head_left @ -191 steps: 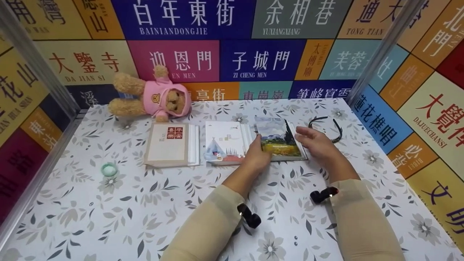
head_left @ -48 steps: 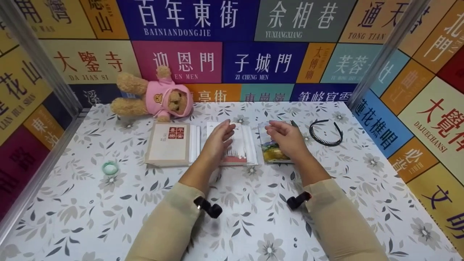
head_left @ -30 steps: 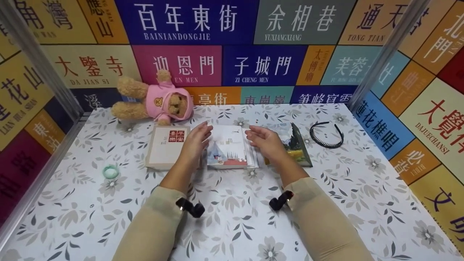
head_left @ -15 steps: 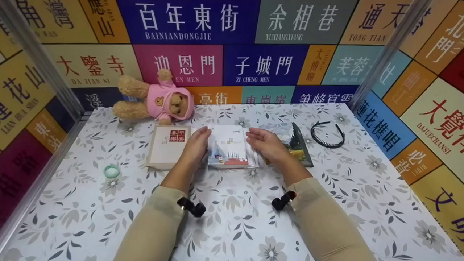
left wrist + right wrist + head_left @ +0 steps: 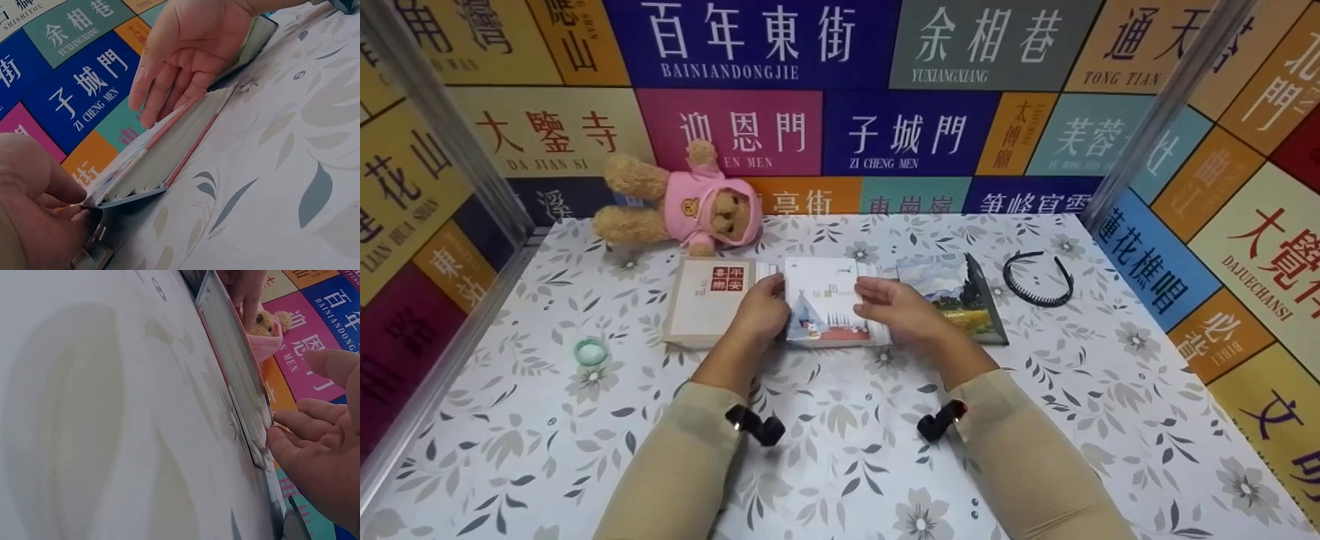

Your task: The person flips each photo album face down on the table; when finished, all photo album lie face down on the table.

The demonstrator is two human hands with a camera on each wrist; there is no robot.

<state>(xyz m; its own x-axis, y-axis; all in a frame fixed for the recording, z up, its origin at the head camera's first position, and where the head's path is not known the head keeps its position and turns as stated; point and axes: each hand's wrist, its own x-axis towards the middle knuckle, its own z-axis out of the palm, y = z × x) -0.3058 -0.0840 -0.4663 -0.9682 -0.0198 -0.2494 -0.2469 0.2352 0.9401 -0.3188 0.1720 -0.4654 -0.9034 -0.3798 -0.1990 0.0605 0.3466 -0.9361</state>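
Note:
In the head view a white book [image 5: 829, 304] with a tent drawing on its cover lies between both hands. My left hand [image 5: 763, 311] pinches its left edge, thumb and fingers meeting at the cover's side. In the left wrist view that same hand [image 5: 36, 208] grips the book's near corner, a dark shadow under the edge. My right hand [image 5: 896, 304] has its fingers loosely extended at the book's right edge. The right wrist view shows this hand's fingertips [image 5: 275, 430] right at the fore edge of the pages, palm turned up.
A beige book [image 5: 709, 304] with red squares lies left, and a landscape-painting book [image 5: 952, 296] lies right. A black headband [image 5: 1037, 279], a teddy bear [image 5: 690, 202] in pink and a green ring-shaped item [image 5: 590, 351] rest on the floral tabletop [image 5: 825, 450]. Printed panels wall three sides.
Both hands moved left from the landscape book to the white book. The left hand has since closed on the white book's left edge, while the right fingers came to its right edge.

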